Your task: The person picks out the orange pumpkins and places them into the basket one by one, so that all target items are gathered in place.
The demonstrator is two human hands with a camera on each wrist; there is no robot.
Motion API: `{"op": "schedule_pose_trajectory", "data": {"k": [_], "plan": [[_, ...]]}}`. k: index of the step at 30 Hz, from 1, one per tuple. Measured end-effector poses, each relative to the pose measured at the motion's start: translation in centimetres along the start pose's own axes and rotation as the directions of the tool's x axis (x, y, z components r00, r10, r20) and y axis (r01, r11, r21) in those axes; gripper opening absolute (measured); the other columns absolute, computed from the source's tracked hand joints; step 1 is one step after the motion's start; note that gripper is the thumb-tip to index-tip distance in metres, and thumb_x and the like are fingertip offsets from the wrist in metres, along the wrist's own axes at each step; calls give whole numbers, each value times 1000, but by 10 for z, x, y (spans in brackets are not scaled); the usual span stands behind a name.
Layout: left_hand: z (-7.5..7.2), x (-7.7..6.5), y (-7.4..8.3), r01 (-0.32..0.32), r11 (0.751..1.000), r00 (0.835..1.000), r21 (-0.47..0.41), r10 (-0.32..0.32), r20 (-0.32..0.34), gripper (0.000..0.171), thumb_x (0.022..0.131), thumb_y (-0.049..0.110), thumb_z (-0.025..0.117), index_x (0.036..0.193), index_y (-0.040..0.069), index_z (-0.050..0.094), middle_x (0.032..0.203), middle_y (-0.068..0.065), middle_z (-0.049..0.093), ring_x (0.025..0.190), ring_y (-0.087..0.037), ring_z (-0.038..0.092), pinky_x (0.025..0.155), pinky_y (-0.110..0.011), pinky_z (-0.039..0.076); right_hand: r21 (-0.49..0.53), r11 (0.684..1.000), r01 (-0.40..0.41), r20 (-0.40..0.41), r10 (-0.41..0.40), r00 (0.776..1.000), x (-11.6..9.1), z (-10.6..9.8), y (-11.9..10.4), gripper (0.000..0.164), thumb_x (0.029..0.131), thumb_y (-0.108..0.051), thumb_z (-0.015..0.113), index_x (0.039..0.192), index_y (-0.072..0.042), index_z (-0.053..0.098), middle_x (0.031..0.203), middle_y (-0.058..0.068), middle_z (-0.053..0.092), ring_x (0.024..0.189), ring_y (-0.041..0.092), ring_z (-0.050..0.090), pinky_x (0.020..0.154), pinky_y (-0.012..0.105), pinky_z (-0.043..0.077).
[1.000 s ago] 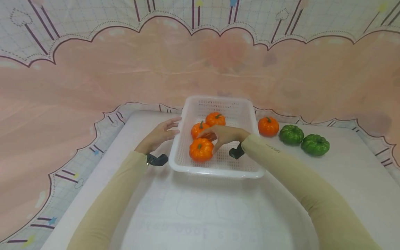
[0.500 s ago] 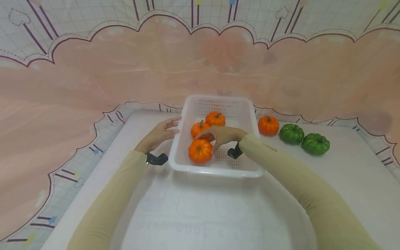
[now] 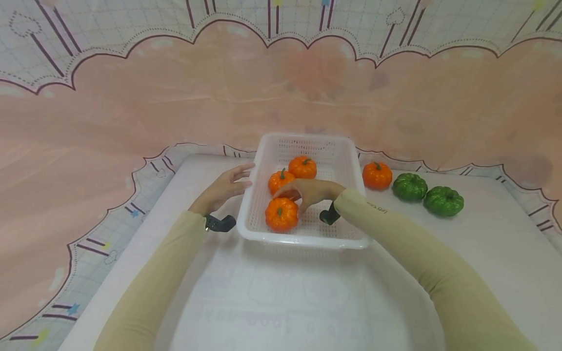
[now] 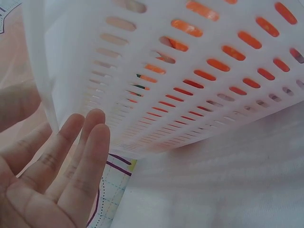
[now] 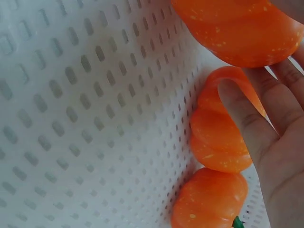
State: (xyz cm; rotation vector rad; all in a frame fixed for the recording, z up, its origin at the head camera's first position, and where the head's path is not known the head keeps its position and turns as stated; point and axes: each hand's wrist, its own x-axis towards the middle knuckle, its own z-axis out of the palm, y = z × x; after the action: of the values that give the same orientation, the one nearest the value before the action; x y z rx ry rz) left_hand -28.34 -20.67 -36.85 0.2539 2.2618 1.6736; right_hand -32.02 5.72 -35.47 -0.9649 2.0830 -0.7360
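Note:
A white perforated plastic basket (image 3: pixel 303 240) holds several small orange pumpkins. My right hand (image 3: pixel 309 191) reaches into it and holds the front pumpkin (image 3: pixel 281 214), fingers behind and thumb at its right side. In the right wrist view that pumpkin (image 5: pixel 242 33) lies between thumb and fingers (image 5: pixel 247 111). Behind it are the middle pumpkin (image 3: pixel 280 182) and the back pumpkin (image 3: pixel 302 167), the middle one partly covered by my right hand. My left hand (image 3: pixel 224 187) is at the basket's left side, its extended fingers (image 4: pixel 95 147) along the outer wall near the rim.
Right of the basket, an orange pumpkin (image 3: pixel 377 176) and two green pumpkins, one nearer the basket (image 3: pixel 410 187) and one farther right (image 3: pixel 444 201), sit on the white table (image 3: pixel 281 302). A patterned cloth (image 3: pixel 219 97) hangs behind.
The front pumpkin has shifted slightly left and toward the basket's near side, with my right hand moving slightly left. My left hand stays in place.

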Motion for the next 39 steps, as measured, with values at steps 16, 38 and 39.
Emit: {"op": "schedule_pose_trajectory", "data": {"k": [16,38,39], "plan": [[0,1,-2,-7,1000,1000,-11,7,6,65,92,18,59,149,16,27,153,-14,28,139,-36,31,111,-54,32,18,999,36,2,-37,999,2,4,2,70,74,3,71,137,-11,47,144,7,47,132,28,44,111,42,37],[1,0,1,-3,1000,1000,-9,3,6,67,92,19,59,149,18,25,155,-13,26,140,-35,30,111,-52,33,-45,999,16,-23,-17,1000,2,6,5,66,79,1,66,140,-11,43,146,8,44,133,27,43,111,42,37],[1,0,0,-6,1000,1000,-9,6,9,67,92,18,59,149,16,25,155,-14,26,140,-35,29,111,-52,33,-43,999,9,-24,-10,1000,2,7,5,66,79,0,67,140,-11,43,146,8,44,133,27,43,111,42,37]]}}
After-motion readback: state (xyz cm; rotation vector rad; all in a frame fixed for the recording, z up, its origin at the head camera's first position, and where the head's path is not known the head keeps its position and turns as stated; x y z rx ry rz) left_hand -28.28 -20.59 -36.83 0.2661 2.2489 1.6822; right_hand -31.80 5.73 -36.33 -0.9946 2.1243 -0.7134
